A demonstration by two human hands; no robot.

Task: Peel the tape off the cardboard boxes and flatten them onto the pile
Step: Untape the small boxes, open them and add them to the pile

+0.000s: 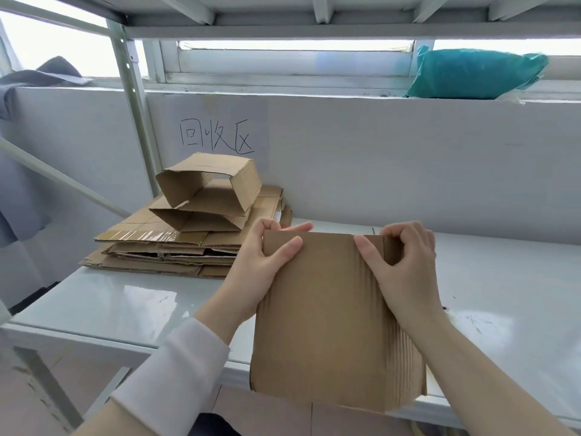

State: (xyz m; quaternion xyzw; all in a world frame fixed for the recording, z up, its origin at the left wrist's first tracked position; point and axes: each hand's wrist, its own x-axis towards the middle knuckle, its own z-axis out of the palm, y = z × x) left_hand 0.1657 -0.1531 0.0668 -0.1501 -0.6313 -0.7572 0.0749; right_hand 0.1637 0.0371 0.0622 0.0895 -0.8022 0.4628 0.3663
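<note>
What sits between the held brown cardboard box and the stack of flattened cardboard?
In the head view, only the left hand, gripping the brown cardboard box's upper left corner beside the stack of flattened cardboard.

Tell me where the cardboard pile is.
Head view, left of centre: the cardboard pile sits on the white table, below the handwritten sign, left of the held box.

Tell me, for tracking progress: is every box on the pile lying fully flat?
No: the top box on the pile gapes open like a tube, not flat.
</note>
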